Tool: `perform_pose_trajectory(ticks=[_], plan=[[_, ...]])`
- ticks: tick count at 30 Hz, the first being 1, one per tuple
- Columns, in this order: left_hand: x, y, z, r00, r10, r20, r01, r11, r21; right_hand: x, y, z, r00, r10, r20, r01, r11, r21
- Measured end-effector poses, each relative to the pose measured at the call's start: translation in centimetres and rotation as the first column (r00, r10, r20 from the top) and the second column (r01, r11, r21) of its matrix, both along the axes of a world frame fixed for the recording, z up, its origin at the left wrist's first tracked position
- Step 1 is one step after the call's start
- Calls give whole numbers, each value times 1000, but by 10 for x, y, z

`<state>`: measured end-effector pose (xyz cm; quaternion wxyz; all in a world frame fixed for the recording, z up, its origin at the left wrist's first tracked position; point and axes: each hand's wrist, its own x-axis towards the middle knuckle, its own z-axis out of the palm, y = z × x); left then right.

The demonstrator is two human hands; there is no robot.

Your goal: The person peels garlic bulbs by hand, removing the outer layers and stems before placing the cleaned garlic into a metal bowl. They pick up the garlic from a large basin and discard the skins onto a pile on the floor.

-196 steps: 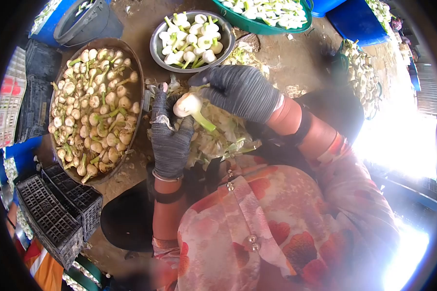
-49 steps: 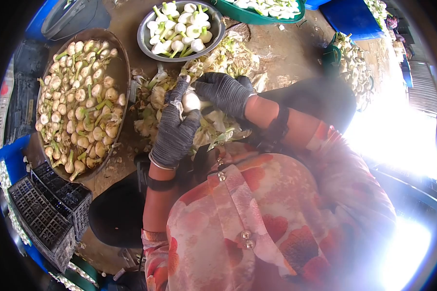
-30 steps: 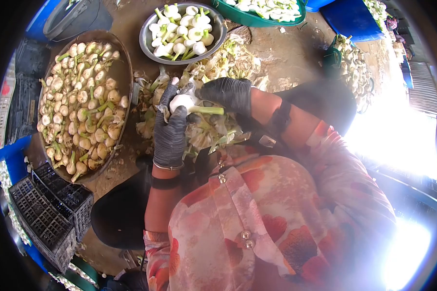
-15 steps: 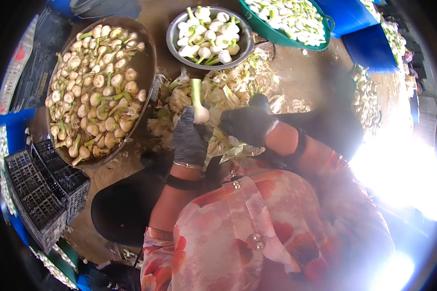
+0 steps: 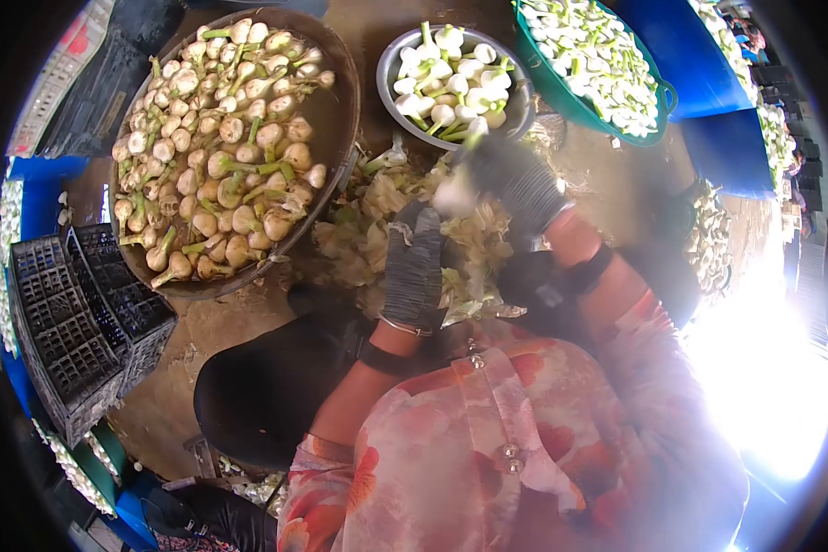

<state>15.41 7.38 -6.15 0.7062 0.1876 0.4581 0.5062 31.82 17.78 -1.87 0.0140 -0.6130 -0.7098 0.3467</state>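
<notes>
My right hand (image 5: pixel 517 184), in a dark glove and blurred by motion, is closed on a garlic bulb (image 5: pixel 454 195) just in front of the grey metal bowl (image 5: pixel 388 99). The bulb is pale and smeared. Trimmed white garlic bulbs with short green stems (image 5: pixel 453 83) fill that bowl. Lower and to the left, my left hand (image 5: pixel 414 262) is raised over the heap of peeled skins (image 5: pixel 363 216). Its gloved fingers are drawn together, with a small pale scrap by the thumb; whatever lies inside them is hidden.
At left stands a wide brown basin (image 5: pixel 350 120) of unpeeled garlic in water. A green tub (image 5: pixel 658 129) of peeled garlic is at upper right, beside blue containers (image 5: pixel 722 152). Black crates (image 5: pixel 69 336) stand at far left. Strong glare washes out the right side.
The garlic bulb has passed from my left hand to my right, which has moved up toward the metal bowl. The surroundings have shifted rightward in view.
</notes>
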Motion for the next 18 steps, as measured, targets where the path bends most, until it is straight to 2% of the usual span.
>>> perform_pose_trajectory(ticks=[1, 2, 4, 5, 6, 8, 10, 11, 12, 13, 14, 17, 18], plan=[[-3, 1, 4, 996, 61, 69, -57, 997, -58, 31, 28, -10, 962, 61, 267, -137, 950, 279], [-9, 2, 10, 994, 70, 85, -62, 994, -88, 61, 56, -19, 847, -37, 531, -274, 824, 495], [-18, 1, 2, 996, 88, 10, -87, 989, -123, 106, 89, -16, 926, -236, 295, -116, 564, 817], [-22, 2, -1, 995, 95, -24, -98, 986, -138, 96, 101, -7, 949, -277, 152, 40, 582, 812], [-25, 3, -5, 994, 105, -12, -105, 985, -138, 80, 110, 8, 947, -321, 2, 195, 582, 790], [-31, 3, -11, 993, 119, 8, -117, 983, -143, 20, 117, 14, 946, -213, -246, 318, 768, 557], [-38, 5, -13, 992, 124, 10, -122, 986, -116, -59, 103, 5, 999, -8, -43, 23, 928, 372], [-42, 6, -14, 992, 128, 8, -127, 987, -102, -99, 96, 0, 992, 123, 24, -125, 958, 259], [-47, 9, -7, 989, 148, 27, -144, 981, -130, -130, 99, -21, 933, 334, 131, -353, 919, 174], [-51, 10, -9, 986, 166, 25, -162, 980, -114, -161, 102, -42, 823, 535, 188, -557, 826, 87], [-54, 10, -11, 983, 183, 22, -180, 979, -98, -192, 99, -49, 702, 647, 298, -659, 749, -72], [-74, 11, -8, 980, 194, -29, -196, 976, -90, -239, 95, -77, 512, 773, 374, -722, 623, -299], [-78, 13, -4, 974, 225, -24, -227, 969, -101, -246, 100, -106, 526, 752, 398, -707, 646, -288]])
